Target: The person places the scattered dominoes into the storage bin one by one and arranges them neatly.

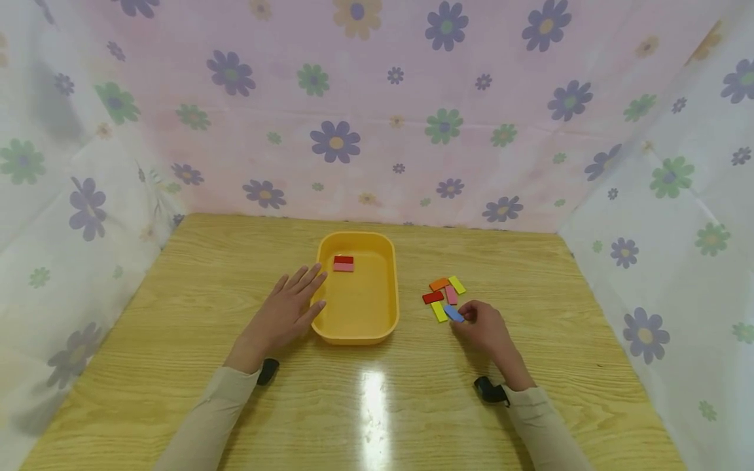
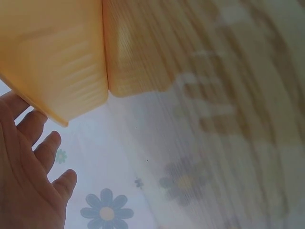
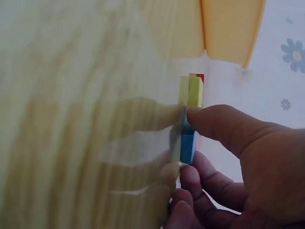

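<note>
My right hand pinches a small flat blue block at the near edge of a loose cluster on the table. In the right wrist view the thumb is on one end of the blue block and a finger is at the other. Around it lie an orange block, a red block, a pink block and two yellow ones, the nearer yellow block beside the blue one. My left hand rests with extended fingers on the left rim of a yellow plastic tray.
Inside the tray, toward its far left, a red block and a pink block lie side by side. The wooden table is bordered at the back and sides by flower-printed cloth. Both wrists carry black cameras.
</note>
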`<state>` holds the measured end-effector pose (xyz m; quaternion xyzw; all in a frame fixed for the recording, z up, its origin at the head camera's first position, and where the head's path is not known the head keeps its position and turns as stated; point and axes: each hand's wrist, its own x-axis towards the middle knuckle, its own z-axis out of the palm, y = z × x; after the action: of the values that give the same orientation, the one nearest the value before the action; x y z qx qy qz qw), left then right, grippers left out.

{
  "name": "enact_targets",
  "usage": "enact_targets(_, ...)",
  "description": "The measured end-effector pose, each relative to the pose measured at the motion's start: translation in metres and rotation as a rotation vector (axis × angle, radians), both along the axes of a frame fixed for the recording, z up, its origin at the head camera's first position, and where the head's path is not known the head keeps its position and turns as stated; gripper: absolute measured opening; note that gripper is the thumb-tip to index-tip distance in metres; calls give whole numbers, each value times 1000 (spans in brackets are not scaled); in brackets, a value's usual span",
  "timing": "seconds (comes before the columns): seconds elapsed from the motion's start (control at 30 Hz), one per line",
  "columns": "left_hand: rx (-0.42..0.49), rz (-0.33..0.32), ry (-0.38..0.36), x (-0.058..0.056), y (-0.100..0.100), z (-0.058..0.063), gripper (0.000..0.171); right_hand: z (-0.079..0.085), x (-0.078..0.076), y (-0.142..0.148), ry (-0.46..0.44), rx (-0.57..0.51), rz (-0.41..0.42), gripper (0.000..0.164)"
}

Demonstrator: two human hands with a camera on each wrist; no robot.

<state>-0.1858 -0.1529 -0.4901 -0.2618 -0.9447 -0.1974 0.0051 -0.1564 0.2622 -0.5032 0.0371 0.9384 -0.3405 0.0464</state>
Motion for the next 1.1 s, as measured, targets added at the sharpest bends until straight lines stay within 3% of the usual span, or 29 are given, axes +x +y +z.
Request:
enact_targets(0.57, -1, 2, 2, 0, 0, 1, 64, 3, -2, -2, 13, -21, 70, 17)
enact_targets(1.1, 10, -2, 7, 0, 0, 1, 63, 6, 2, 0, 87, -16, 108, 18)
